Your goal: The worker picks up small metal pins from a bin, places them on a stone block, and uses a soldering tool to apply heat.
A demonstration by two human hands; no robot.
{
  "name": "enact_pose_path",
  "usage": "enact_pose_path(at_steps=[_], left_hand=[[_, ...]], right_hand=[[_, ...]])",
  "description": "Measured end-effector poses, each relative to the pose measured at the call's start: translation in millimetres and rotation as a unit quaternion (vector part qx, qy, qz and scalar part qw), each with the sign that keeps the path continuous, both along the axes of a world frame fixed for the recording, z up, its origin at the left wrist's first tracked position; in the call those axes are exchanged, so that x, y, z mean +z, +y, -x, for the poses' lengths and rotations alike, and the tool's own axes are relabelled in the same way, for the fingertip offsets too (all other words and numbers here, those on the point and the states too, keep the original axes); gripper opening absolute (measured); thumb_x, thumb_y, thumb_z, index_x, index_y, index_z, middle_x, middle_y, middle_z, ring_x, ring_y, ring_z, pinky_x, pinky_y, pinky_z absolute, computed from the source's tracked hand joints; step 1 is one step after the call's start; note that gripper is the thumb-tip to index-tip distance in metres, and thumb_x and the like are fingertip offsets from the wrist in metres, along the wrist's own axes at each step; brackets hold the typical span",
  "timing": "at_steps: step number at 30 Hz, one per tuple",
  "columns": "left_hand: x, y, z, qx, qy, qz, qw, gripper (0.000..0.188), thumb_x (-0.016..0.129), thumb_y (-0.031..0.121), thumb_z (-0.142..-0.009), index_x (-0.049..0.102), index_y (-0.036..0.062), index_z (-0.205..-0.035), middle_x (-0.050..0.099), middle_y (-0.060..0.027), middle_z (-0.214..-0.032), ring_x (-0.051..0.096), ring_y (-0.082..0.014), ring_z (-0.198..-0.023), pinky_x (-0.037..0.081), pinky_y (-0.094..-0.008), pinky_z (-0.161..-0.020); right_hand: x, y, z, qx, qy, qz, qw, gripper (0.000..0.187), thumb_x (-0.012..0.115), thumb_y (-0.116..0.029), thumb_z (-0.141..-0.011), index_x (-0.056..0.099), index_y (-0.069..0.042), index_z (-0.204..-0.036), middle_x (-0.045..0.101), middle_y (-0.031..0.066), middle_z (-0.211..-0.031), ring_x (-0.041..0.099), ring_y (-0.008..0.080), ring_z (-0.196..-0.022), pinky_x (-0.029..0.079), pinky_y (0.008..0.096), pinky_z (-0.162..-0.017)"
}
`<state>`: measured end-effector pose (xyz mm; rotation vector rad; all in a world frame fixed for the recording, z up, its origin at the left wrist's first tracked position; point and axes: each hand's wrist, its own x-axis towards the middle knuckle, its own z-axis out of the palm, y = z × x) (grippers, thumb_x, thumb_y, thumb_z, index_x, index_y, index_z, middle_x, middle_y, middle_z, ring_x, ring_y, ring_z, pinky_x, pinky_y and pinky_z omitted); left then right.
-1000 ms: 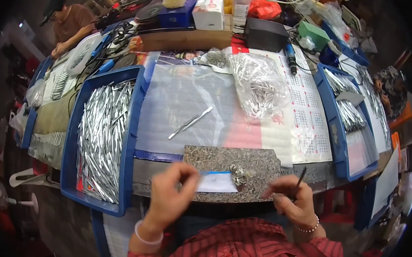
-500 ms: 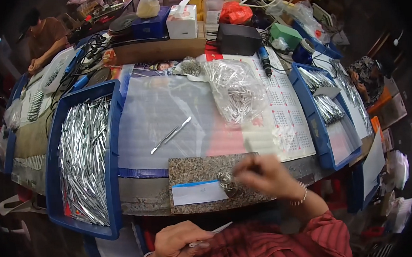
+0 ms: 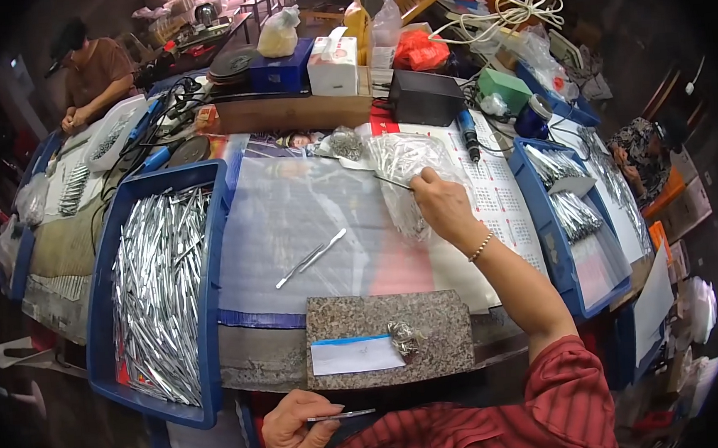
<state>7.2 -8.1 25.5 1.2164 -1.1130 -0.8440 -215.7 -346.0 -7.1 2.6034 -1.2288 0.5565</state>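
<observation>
Far left: blue tray (image 3: 100,325) heaped with silvery metal strips (image 3: 160,296). Near centre: left hand (image 3: 294,432) pinches 1 thin silver strip (image 3: 343,415), held level, close to the body. Beyond it, a speckled granite slab (image 3: 432,315) carries a white card (image 3: 351,355). Right hand (image 3: 443,205) reaches far, fingers closed on a clear plastic bag (image 3: 400,159) of small metal parts.

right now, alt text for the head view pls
The right hand reaches into a clear plastic bag of small metal parts, while the left hand holds a thin metal rod near a granite slab.
</observation>
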Motion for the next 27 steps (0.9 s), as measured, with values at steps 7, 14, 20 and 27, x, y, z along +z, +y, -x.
enact_pose_path(at_steps=[7, 14, 20, 27], left_hand=[[-20.3, -11.0, 4.1, -0.053, 0.055, -0.064, 0.995, 0.014, 0.068, -0.004, -0.080, 0.068, -0.0018, -0.093, 0.066, -0.0118, -0.086, 0.064, -0.0178, -0.078, 0.050, -0.0267, -0.070], [-29.6, -37.6, 27.1, -0.156, 0.272, -0.035, 0.949, 0.019, 0.056, 0.003, -0.096, 0.058, -0.0048, -0.113, 0.061, -0.0067, -0.097, 0.060, -0.0101, -0.086, 0.050, -0.0217, -0.075], [-32.9, -26.7, 24.8, -0.161, 0.346, -0.038, 0.924, 0.021, 0.053, 0.012, -0.099, 0.060, -0.0043, -0.111, 0.063, -0.0067, -0.094, 0.062, -0.0101, -0.081, 0.052, -0.0224, -0.073], [-29.2, -19.6, 25.3, -0.091, 0.415, -0.052, 0.904, 0.027, 0.051, 0.019, -0.101, 0.060, -0.0046, -0.111, 0.065, -0.0091, -0.091, 0.063, -0.0119, -0.075, 0.052, -0.0235, -0.069]], right_hand=[[66.2, 130.8, 2.5, 0.049, -0.453, -0.322, 0.830, 0.010, 0.063, 0.003, -0.084, 0.059, -0.002, -0.091, 0.061, 0.0019, -0.073, 0.051, 0.0036, -0.057, 0.039, 0.0206, -0.050], [42.5, 229.1, 0.9, 0.110, -0.441, -0.503, 0.735, 0.014, 0.069, 0.005, -0.080, 0.062, -0.002, -0.090, 0.063, 0.0035, -0.083, 0.055, 0.0061, -0.065, 0.043, 0.0222, -0.055], [43.9, 231.0, -10.0, 0.203, -0.360, -0.439, 0.798, 0.014, 0.074, -0.003, -0.079, 0.069, -0.003, -0.092, 0.064, 0.0081, -0.072, 0.060, 0.0152, -0.057, 0.045, 0.0260, -0.051], [47.1, 241.1, -12.1, 0.205, -0.322, -0.381, 0.842, 0.016, 0.068, 0.004, -0.077, 0.068, 0.001, -0.092, 0.064, 0.0102, -0.066, 0.061, 0.0171, -0.052, 0.045, 0.0272, -0.047]])
